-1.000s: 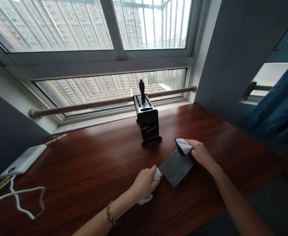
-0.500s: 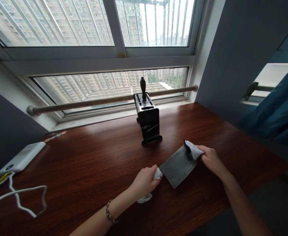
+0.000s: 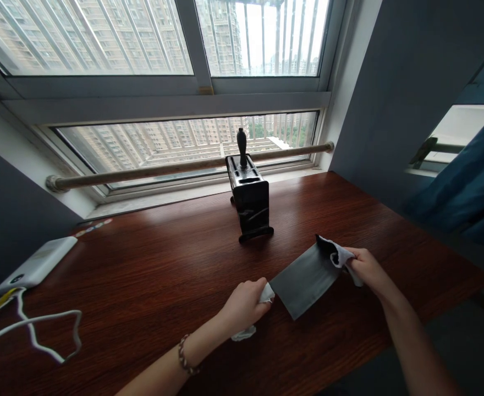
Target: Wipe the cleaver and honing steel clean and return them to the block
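Observation:
A cleaver (image 3: 306, 281) with a broad grey rectangular blade is held tilted above the table. My left hand (image 3: 246, 305) is closed at the blade's left end; the fist hides the handle. White cloth or tissue (image 3: 267, 293) sticks out above and below that fist. My right hand (image 3: 369, 269) pinches a white cloth (image 3: 341, 256) with a dark patch, folded over the blade's far right end. A black knife block (image 3: 252, 206) stands behind the blade, with one dark knife handle (image 3: 242, 148) rising from its slots.
The reddish-brown wooden table (image 3: 163, 258) reaches to the window sill. On the left lie a white power bank (image 3: 38, 264) and a looped white cable (image 3: 52, 319). A rail (image 3: 151, 171) crosses in front of the window. A blue curtain (image 3: 452, 187) hangs at right.
My right hand and the cloth have moved a little to the right along the blade, and more of the cloth's dark side shows. My left hand has stayed almost in place.

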A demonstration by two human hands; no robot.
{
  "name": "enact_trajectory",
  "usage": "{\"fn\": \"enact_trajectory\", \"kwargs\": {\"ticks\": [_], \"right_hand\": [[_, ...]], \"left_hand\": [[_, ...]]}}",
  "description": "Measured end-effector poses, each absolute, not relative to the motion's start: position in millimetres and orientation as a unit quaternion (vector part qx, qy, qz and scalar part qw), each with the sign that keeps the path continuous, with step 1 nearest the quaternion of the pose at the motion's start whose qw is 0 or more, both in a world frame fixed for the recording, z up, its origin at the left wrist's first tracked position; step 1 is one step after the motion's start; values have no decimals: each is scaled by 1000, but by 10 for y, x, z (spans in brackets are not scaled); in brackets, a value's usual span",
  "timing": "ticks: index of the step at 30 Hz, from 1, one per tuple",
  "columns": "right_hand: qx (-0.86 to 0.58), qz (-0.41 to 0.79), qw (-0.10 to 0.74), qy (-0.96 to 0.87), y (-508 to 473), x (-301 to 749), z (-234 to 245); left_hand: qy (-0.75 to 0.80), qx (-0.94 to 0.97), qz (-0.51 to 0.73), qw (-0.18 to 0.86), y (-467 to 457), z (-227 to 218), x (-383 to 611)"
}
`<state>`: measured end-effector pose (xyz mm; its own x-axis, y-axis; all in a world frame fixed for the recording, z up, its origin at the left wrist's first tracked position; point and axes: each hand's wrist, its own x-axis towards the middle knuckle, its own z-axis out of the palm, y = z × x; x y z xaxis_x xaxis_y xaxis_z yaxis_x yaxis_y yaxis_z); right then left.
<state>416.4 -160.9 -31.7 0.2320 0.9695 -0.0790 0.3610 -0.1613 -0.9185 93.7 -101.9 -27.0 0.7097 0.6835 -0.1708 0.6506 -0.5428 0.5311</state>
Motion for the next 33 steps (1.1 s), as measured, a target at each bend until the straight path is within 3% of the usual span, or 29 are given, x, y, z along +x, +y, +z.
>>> {"fn": "enact_trajectory", "kwargs": {"ticks": [7,13,19,33], "right_hand": [[-661,471,481,-331,-1743,4423,-272],[-635,452,570,-261,-1632,4602,-258],[-514,575,558,-306,-1198,4303,-339],[-494,531,618,-303,-1166,4332,-530]], "left_hand": [[392,859,35,327,-955,-276,927],[376,857,33,350,-944,-229,934],[360,853,31,377,-914,-190,941],[366,799,40,475,-816,-257,932]]}}
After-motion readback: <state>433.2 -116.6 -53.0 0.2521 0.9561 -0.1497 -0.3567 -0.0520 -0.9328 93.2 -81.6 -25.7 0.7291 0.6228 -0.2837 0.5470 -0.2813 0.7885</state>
